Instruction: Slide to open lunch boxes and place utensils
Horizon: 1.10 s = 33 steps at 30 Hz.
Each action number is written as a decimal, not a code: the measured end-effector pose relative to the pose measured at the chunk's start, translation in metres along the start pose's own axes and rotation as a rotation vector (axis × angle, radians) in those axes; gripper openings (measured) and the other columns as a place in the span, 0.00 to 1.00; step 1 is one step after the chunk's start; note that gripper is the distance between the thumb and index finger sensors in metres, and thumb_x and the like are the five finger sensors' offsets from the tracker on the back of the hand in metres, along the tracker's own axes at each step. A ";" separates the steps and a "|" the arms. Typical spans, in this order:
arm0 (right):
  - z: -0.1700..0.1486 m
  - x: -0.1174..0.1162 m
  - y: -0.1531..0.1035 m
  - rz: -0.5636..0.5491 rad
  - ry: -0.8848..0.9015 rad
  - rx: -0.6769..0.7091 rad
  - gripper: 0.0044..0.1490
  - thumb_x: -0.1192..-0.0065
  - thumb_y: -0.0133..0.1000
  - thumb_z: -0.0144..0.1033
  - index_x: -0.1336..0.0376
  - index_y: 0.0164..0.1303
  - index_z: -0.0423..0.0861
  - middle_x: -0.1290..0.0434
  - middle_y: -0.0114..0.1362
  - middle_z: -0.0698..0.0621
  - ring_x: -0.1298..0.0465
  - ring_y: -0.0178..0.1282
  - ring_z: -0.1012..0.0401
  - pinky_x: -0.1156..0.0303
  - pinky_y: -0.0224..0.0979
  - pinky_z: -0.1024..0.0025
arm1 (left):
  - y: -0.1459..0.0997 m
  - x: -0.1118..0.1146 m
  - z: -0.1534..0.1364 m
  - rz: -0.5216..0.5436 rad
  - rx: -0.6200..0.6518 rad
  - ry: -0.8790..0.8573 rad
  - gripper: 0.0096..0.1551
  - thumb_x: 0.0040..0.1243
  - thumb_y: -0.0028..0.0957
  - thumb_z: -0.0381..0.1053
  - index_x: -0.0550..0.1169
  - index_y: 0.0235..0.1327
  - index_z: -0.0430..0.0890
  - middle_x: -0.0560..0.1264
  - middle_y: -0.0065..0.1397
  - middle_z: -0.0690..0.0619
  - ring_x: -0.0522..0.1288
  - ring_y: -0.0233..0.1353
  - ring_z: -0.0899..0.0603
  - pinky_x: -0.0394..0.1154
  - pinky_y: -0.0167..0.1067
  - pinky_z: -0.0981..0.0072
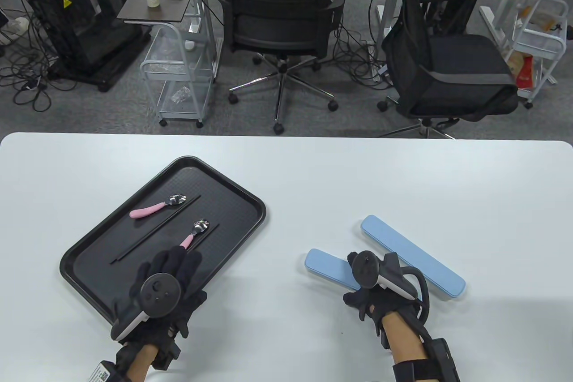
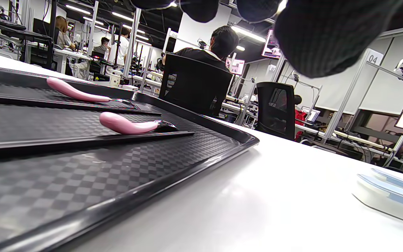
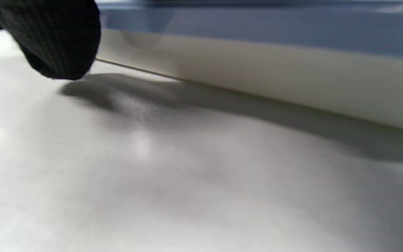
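Note:
A black tray [image 1: 224,225] at the left holds two pink-handled spoons, one farther [image 1: 156,208] and one nearer [image 1: 195,234], with black chopsticks [image 1: 168,218] beside them. My left hand [image 1: 177,262] hovers over the tray's near right part, fingers spread just short of the nearer spoon's handle and holding nothing. In the left wrist view the nearer spoon [image 2: 128,125] lies on the tray [image 2: 117,182]. Two long blue lunch boxes lie at the right, both shut. My right hand [image 1: 367,301] is at the nearer box [image 1: 327,268]; its fingers are hidden. A fingertip [image 3: 58,38] hangs beside the box wall [image 3: 257,66].
The farther blue box [image 1: 412,256] lies just behind my right hand, at an angle. The white table [image 1: 313,176] runs between the tray and the boxes. Office chairs and carts stand beyond the table's far edge.

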State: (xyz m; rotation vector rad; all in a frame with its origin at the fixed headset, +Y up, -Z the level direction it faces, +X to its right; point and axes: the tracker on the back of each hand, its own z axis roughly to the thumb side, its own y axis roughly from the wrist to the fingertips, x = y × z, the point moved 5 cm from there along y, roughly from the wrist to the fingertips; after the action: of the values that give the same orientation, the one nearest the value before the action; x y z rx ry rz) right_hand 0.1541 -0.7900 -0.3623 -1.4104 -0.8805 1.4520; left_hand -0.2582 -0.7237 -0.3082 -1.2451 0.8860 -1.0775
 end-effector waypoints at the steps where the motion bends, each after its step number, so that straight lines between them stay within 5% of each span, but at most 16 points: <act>1: 0.000 0.000 0.001 -0.006 -0.009 -0.006 0.56 0.30 0.51 0.57 0.59 0.81 0.56 0.49 0.83 0.45 0.41 0.80 0.44 0.46 0.79 0.39 | 0.000 0.000 0.000 -0.001 0.000 -0.003 0.49 0.61 0.42 0.66 0.52 0.74 0.64 0.46 0.83 0.54 0.44 0.83 0.37 0.40 0.72 0.34; 18: 0.007 0.017 -0.007 -0.114 0.008 0.044 0.51 0.31 0.52 0.56 0.53 0.81 0.57 0.44 0.80 0.47 0.37 0.74 0.48 0.40 0.77 0.43 | 0.002 0.006 0.011 -0.022 0.045 0.009 0.49 0.62 0.42 0.66 0.52 0.74 0.64 0.47 0.83 0.54 0.45 0.83 0.37 0.40 0.72 0.34; 26: 0.068 0.049 -0.044 -0.231 0.023 0.268 0.51 0.31 0.52 0.57 0.56 0.80 0.63 0.47 0.80 0.48 0.39 0.75 0.48 0.43 0.79 0.41 | -0.001 0.005 0.029 0.013 0.123 -0.006 0.50 0.62 0.42 0.66 0.51 0.74 0.62 0.52 0.83 0.55 0.49 0.82 0.37 0.42 0.72 0.34; 33: 0.127 0.047 -0.070 -0.246 -0.032 0.450 0.51 0.31 0.52 0.56 0.55 0.80 0.62 0.48 0.83 0.50 0.39 0.76 0.50 0.40 0.78 0.47 | -0.007 0.014 0.059 -0.021 0.276 -0.014 0.53 0.65 0.38 0.69 0.52 0.74 0.62 0.56 0.82 0.56 0.54 0.81 0.37 0.43 0.72 0.33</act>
State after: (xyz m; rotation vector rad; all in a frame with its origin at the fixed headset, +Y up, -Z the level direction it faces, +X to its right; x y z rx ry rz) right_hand 0.0396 -0.7104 -0.3011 -0.9141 -0.6655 1.3789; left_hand -0.1994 -0.7207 -0.2929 -1.0319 0.6878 -1.1636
